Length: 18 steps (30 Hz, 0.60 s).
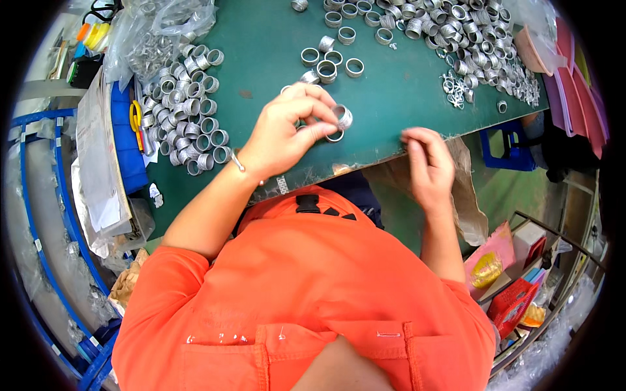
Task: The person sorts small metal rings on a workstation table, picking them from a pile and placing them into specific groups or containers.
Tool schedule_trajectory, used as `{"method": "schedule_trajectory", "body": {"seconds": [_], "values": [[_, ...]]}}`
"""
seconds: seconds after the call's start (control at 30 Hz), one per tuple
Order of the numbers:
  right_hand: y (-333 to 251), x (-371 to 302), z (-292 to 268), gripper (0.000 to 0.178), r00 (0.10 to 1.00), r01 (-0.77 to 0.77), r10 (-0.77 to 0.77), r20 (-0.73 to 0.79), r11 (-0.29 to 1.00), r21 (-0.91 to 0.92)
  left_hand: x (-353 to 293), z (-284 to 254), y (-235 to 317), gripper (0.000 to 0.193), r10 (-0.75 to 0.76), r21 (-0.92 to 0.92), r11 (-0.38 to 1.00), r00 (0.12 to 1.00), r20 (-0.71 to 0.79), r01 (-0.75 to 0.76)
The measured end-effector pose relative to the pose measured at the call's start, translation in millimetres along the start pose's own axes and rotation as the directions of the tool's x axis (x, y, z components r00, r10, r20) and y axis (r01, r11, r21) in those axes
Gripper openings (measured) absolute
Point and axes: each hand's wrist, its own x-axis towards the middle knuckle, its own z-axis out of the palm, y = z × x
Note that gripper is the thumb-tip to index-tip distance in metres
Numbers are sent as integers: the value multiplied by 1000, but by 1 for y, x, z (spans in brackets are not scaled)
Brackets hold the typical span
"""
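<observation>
My left hand (pixel 287 130) is over the green tabletop (pixel 261 62), holding a grey metal ring (pixel 343 117) between thumb and fingers. Below that ring another ring (pixel 335 136) lies partly hidden, and more rings show around the fingers. Just beyond the hand, several loose rings (pixel 327 71) rest on the table. My right hand (pixel 432 171) is at the table's near edge with its fingers curled in toward the thumb. Whatever those fingers may hold is too small or hidden to make out.
A heap of rings (pixel 189 111) sits at the left, beside a blue tray (pixel 124 130) and yellow-handled scissors (pixel 135 117). A larger heap (pixel 450 29) fills the far right, with small star-shaped metal pieces (pixel 454 88) next to it. Brown paper (pixel 466 195) hangs below the right edge.
</observation>
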Motion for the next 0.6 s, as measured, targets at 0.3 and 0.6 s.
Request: {"method": "schedule_trajectory", "body": {"seconds": [0.3, 0.6], "values": [[-54, 30, 68, 40, 975, 128, -204, 84, 835, 535, -31, 6, -2, 16, -3, -236, 971, 979, -203, -46], [-52, 22, 63, 43, 977, 151, -204, 54, 853, 499, -29, 14, 6, 43, -190, -629, 771, 979, -77, 100]]}}
